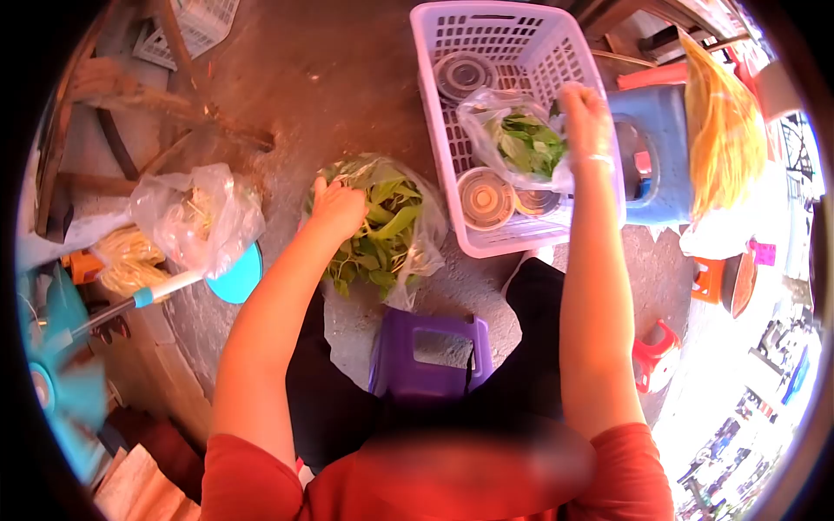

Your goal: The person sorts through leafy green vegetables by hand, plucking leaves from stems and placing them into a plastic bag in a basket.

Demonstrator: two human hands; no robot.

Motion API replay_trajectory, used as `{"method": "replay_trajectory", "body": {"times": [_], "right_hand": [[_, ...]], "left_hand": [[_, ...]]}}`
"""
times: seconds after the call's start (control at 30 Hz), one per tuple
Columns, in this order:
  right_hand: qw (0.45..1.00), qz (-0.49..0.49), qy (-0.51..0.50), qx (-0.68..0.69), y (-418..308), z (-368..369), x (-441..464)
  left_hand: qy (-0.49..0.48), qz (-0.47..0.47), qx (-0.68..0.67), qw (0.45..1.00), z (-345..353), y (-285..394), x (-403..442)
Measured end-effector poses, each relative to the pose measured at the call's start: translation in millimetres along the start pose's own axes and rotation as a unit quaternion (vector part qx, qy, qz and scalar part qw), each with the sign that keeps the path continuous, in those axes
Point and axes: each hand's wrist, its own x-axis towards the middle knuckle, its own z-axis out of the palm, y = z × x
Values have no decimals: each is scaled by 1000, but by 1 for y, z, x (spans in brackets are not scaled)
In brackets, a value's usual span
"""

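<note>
On the ground in front of me is a clear plastic bag [423,256] full of leafy greens [387,217]. My left hand [341,211] is at the left side of that bag, its fingers closed among the leaves. A pale pink plastic basket [437,143] stands to the right. Inside it, a smaller clear bag [479,111] with green leaves [530,143] rests over several round-lidded containers [485,199]. My right hand [587,117] is raised over the basket's right side, closed and slightly blurred. A bit of dark green shows beside its fingers, but what it holds is unclear.
A purple stool [427,382] stands between my legs, and a blue stool [656,130] is right of the basket. At left are a bag of pale strands [195,217], a turquoise fan [65,399] and wooden legs [130,95]. A red stool [656,356] stands at right.
</note>
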Motion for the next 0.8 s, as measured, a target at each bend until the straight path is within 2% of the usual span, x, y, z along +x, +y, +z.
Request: {"method": "replay_trajectory", "body": {"times": [0.03, 0.1, 0.13, 0.2, 0.23, 0.27, 0.37, 0.47, 0.53, 0.57, 0.63, 0.67, 0.7, 0.73, 0.77, 0.8], "right_hand": [[1000, 15, -4, -21, 16, 6, 8], [998, 13, -52, -40, 45, 18, 8], [984, 42, -121, -124, 62, 25, 11], [977, 5, -139, -160, 90, 27, 9], [972, -16, -149, -178, 70, 24, -5], [959, 64, -182, -208, 47, 9, -11], [963, 37, -94, -251, 10, -11, -7], [986, -70, -73, -130, -54, -33, -27], [982, -156, -108, 19, -100, -35, -59], [970, -130, -157, 131, -104, -26, -70], [941, -126, -226, 219, -124, -16, -111], [942, -125, -232, 206, -131, -7, -130], [932, -200, -237, 187, -128, 6, -143], [912, -218, -291, 189, -126, 17, -153], [884, -370, -270, 95, -128, 23, -154], [854, -413, -307, 75, -129, 29, -154]], "left_hand": [[-9, -6, 2, 1000, -2, 2, -3], [43, -13, -43, 998, -16, 5, -16], [44, -37, -73, 996, -32, 10, -23], [59, -71, -148, 985, -66, 20, -47], [77, -79, -194, 975, -79, 22, -60], [95, -87, -240, 962, -87, 22, -72], [115, -14, -405, 907, -93, 11, -100], [114, -1, -483, 868, -103, 12, -114], [110, -5, -534, 838, -113, 16, -119], [107, -5, -532, 840, -116, 18, -120], [99, -3, -529, 843, -119, 21, -122], [121, 21, -527, 841, -112, 21, -118], [134, 8, -523, 841, -112, 23, -118], [146, -3, -520, 842, -113, 27, -119], [158, -13, -516, 842, -113, 29, -119], [199, -10, -480, 854, -109, 29, -117]]}}
